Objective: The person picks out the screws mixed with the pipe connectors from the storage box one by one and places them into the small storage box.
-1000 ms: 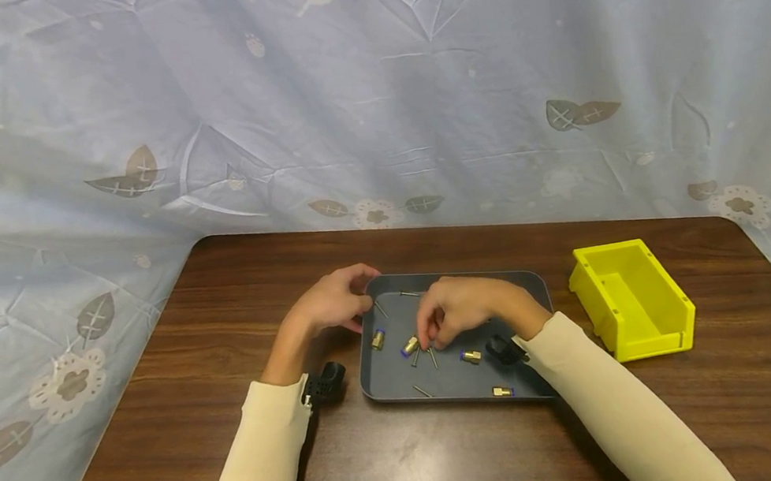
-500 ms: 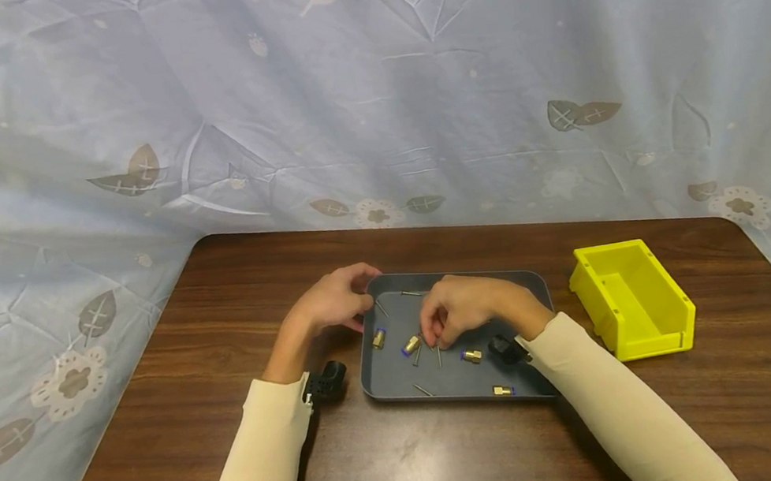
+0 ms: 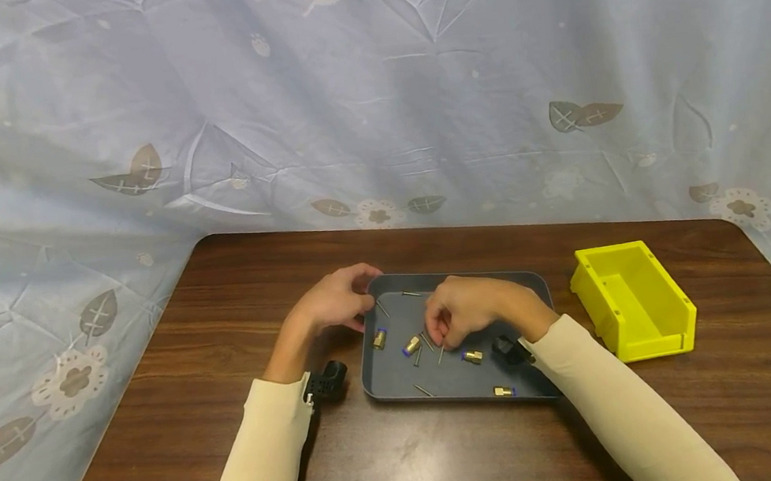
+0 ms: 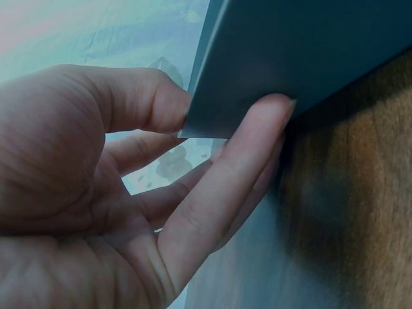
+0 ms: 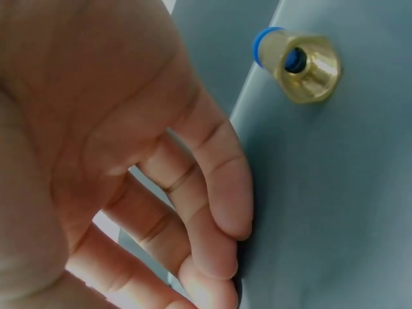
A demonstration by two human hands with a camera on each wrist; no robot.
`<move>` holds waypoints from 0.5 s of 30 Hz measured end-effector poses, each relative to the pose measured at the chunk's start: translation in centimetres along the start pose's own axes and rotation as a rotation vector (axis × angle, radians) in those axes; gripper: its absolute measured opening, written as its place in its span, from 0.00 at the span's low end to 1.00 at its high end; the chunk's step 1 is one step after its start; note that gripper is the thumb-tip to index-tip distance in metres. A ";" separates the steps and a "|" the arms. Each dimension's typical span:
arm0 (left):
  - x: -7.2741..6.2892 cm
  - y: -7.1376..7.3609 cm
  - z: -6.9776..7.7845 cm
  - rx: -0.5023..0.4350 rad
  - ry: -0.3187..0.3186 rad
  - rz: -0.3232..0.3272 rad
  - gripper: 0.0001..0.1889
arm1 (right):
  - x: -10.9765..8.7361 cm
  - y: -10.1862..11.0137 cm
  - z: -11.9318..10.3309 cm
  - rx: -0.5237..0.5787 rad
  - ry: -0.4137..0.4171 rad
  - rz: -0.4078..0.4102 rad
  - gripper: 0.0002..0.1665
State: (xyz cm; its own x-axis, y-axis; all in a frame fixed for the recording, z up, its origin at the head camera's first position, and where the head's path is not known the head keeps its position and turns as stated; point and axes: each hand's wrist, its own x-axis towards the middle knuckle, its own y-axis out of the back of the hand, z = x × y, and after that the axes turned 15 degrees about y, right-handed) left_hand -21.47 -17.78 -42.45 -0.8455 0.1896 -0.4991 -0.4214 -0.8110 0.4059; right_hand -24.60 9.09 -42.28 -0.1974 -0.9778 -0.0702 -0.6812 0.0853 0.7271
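left hand (image 3: 334,302) grips the grey tray (image 3: 394,376) by a corner; right hand (image 3: 466,307) pinches a screw (image 3: 441,356) inside, brass fittings (image 3: 412,345) and loose screws (image 3: 418,357) crowding close; yellow bin (image 3: 655,346) beyond, on the tabletop (image 3: 164,424).

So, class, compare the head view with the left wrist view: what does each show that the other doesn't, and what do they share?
Only the head view: the right hand pinching a thin metal screw, other loose screws, brass fittings, the yellow bin and pale sleeves.
Only the left wrist view: the palm side of the left hand, and a fingertip against the grey tray, close up.
Both: the left hand at the tray's edge, the wooden table and the patterned cloth.
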 end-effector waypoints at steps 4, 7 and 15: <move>0.1 0.0 0.0 0.000 0.000 0.000 0.28 | -0.3 0.0 0.4 -0.011 0.023 0.029 0.12; 0.0 -0.1 0.0 0.000 -0.001 0.002 0.28 | -0.6 -0.1 0.7 -0.002 0.030 0.053 0.12; -0.1 0.0 0.0 0.003 -0.003 0.002 0.28 | -1.0 0.0 0.8 0.009 0.054 0.096 0.11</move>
State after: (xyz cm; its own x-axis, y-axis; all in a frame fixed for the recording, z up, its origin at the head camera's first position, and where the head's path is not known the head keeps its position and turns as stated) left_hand -21.38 -17.77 -42.38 -0.8472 0.1898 -0.4962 -0.4210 -0.8096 0.4090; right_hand -24.98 10.27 -42.72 -0.2239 -0.9739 0.0370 -0.6670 0.1808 0.7228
